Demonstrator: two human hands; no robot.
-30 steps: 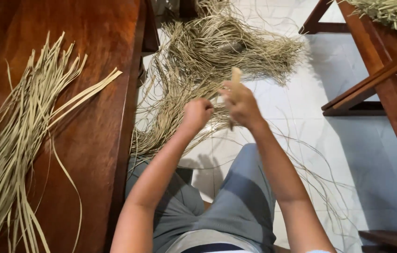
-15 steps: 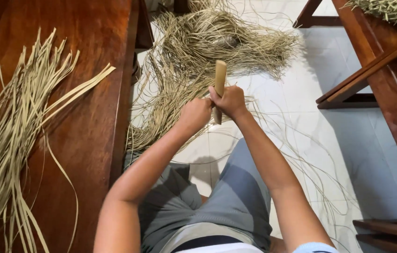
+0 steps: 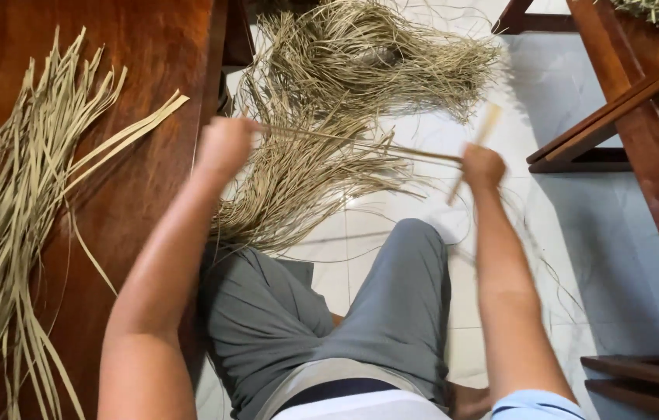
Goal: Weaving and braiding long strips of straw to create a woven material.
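The dark wooden worktop (image 3: 135, 54) is carrying a long sheaf of flat pale strips (image 3: 10, 233) on the person's left, and a tangled heap of finer straw-coloured fibre (image 3: 345, 70) is spreading over the white tiled floor (image 3: 625, 257) ahead of the grey-trousered knees. The step in hand looks like drawing one strip through: the left hand (image 3: 224, 144) is clenching one end in a closed grip, and the strip (image 3: 353, 144) is stretching taut, level, across to the right hand (image 3: 483, 165). That hand is gripping a short pale stick (image 3: 478, 144), blurred, beside the strip. Next, I judge, steady tension is needed. The strip is looking thin, dry and slightly frayed.
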